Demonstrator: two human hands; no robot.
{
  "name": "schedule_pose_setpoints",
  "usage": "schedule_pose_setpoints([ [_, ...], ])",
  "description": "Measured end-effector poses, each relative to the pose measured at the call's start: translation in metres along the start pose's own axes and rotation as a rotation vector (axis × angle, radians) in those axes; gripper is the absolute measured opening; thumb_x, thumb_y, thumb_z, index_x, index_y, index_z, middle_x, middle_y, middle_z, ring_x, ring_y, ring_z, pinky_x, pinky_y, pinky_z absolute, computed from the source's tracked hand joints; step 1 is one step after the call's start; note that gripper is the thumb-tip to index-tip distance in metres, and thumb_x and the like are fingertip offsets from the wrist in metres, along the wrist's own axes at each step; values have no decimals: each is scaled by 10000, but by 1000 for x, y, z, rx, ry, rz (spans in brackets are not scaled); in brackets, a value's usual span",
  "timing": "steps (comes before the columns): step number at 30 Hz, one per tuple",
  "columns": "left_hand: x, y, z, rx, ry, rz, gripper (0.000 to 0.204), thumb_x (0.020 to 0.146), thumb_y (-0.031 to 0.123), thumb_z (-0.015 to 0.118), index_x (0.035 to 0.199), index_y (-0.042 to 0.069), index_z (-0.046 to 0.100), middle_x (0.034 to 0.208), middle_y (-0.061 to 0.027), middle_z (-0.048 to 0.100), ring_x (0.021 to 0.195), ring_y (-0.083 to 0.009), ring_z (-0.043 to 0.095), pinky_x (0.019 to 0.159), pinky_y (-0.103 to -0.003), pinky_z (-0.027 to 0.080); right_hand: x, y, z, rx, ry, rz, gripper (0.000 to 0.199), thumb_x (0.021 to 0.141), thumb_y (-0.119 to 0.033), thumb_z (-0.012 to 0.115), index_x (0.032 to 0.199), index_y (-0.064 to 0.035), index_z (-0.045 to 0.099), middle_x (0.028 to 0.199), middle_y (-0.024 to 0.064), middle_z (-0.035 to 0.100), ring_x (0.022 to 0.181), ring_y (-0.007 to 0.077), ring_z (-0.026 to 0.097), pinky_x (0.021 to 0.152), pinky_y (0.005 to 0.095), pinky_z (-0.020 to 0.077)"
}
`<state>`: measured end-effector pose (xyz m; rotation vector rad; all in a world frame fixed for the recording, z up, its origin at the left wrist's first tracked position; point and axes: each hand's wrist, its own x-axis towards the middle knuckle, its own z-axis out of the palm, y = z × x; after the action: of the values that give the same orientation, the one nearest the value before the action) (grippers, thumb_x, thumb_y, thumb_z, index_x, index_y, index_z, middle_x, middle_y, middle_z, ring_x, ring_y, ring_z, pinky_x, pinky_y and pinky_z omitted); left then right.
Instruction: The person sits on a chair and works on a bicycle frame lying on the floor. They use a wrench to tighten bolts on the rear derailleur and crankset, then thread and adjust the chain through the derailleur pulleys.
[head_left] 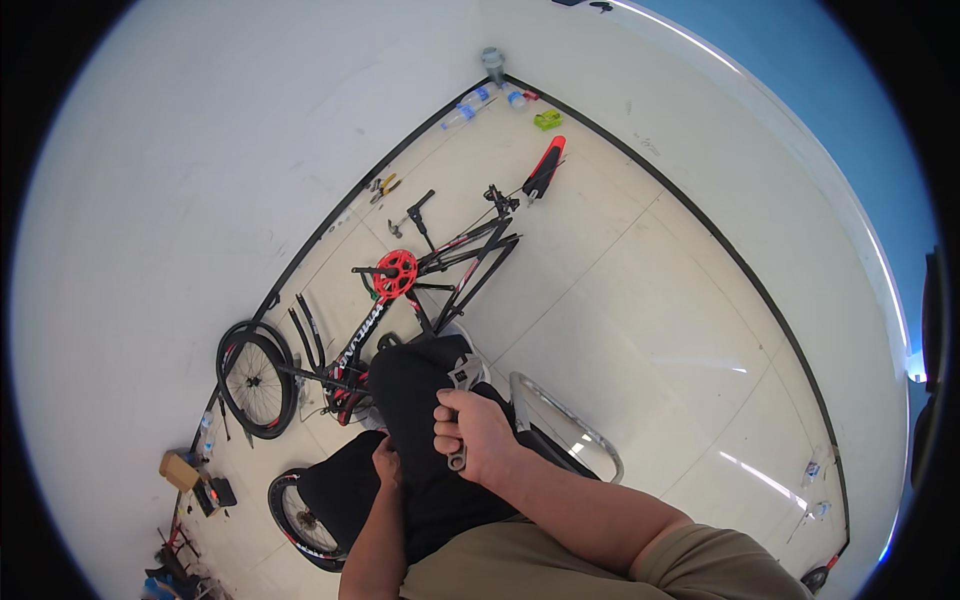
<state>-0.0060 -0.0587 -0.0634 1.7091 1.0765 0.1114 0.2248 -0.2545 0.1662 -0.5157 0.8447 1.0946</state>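
Wrench point(457, 459): a small metal tool, clamped in the right hand point(478, 436), its end showing just below the curled fingers. The right grip is closed tight around the wrench shank, thumb side up, knuckles toward the bike frame point(440, 270). The right forearm enters from the lower edge, elbow bent, wrist held straight above the lap. The left hand point(386, 463) sits just left of and slightly below the right grip, pressed against black trousers; its grip cannot be told, since the fingers are hidden behind the leg. Judged step: tool in hand, held ready at the lap, not yet applied to any fitting. The next move would call for extending the right arm forward to the frame, which lies on the floor beyond the knees, and seating the wrench squarely on a fastener before turning. A red chainring point(396, 274) lies ahead of the grip on the frame. A wheel point(256, 379) is attached at the frame's left end, well left of the grip; a second wheel point(298, 520) lies below and left of the left hand. A bare rim point(570, 425) lies just right of the right grip. Pliers point(384, 186) lie far ahead by the wall.
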Motion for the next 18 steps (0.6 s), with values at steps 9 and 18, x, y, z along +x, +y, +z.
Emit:
schedule_pose_setpoints([
  [9, 2, 0, -3, 134, -3, 1, 279, 880, 91, 548, 1072, -40, 702, 908, -106, 741, 832, -188, 690, 779, -303, 519, 0, 0, 0, -6, 10, -11, 128, 952, -102, 553, 838, -105, 495, 737, -6, 474, 529, 77, 344, 452, 250, 299],
  [18, 3, -5, 2, 143, 32, 6, 256, 891, 129, 566, 1021, -37, 711, 871, -100, 732, 794, -186, 676, 745, -312, 516, 0, 1, -1, -8, -4, -4, 102, 955, -105, 549, 869, -105, 496, 746, -8, 456, 530, 76, 334, 456, 246, 299],
])
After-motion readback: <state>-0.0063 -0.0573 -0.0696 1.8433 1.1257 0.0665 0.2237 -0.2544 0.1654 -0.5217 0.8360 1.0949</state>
